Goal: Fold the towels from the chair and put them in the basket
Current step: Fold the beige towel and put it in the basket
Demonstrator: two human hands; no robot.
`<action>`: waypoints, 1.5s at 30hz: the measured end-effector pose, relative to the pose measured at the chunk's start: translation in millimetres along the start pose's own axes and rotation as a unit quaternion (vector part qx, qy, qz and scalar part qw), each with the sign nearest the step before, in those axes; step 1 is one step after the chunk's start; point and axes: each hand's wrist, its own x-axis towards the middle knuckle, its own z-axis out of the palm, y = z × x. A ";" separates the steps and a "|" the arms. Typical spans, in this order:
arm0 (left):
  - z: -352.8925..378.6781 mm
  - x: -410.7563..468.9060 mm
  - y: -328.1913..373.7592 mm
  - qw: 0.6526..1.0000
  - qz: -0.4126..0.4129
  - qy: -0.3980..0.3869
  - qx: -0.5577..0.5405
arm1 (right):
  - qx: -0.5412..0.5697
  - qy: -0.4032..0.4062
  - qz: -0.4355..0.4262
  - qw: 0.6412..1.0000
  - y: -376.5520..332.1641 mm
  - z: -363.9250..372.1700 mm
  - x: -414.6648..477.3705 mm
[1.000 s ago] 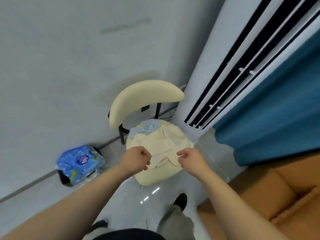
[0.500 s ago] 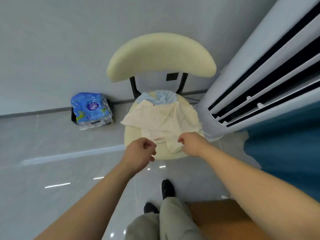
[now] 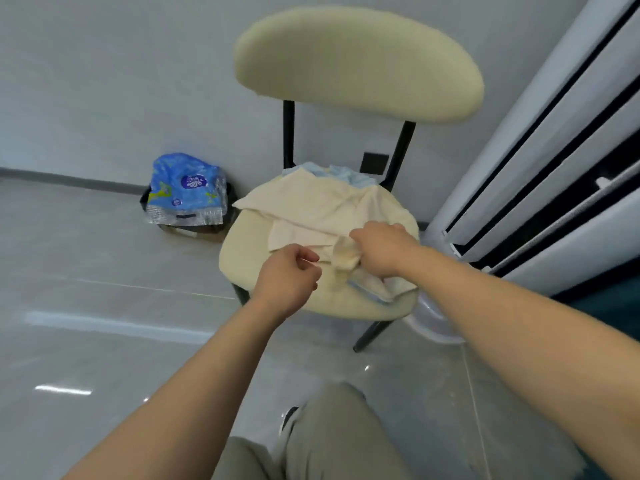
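**Cream towel caught in my right fingers, no basket in sight**

The fingers of my right hand (image 3: 381, 249) are curled tight around a bunched fold of the cream towel (image 3: 311, 209), right of centre in the frame. My left hand (image 3: 287, 275) sits just beside it, lower and to the left. Its fingers are curled too, close against the cloth's edge, but I cannot tell whether they pinch it or hold nothing.

The cream towel lies spread and rumpled across the seat of the chair (image 3: 346, 306). A blue towel (image 3: 346, 173) peeks out from under it at the back of the seat, near the backrest posts. More cloth with a pale blue edge hangs below my right wrist at the seat's front.

The main risk I judge is lifting from one bunched handful. The layers overlap, so the blue towel could drag along and slide onto the floor (image 3: 104, 306). A grip on a fold instead of a corner would also leave me hunting for edges in mid-air.

As for containers, the basket is not in view, so I cannot say what it holds. At centre left, against the wall, a blue plastic pack (image 3: 185, 188) sits on top of a dark bin (image 3: 194, 230) whose contents are hidden. A tall white air conditioner (image 3: 554, 150) fills the right of the frame.
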 end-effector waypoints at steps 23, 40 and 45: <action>-43.3 -145.1 170.8 0.944 0.215 0.236 0.088 | 0.426 0.378 -0.174 0.804 -47.6 -233.9 -173.3; -152.9 -164.3 198.9 0.915 0.225 0.332 0.051 | 0.453 0.305 -0.168 0.821 -77.7 -257.2 -183.0; -154.6 -169.6 201.1 0.926 0.261 0.273 0.022 | 0.453 0.097 -0.288 0.838 -99.7 -249.8 -183.2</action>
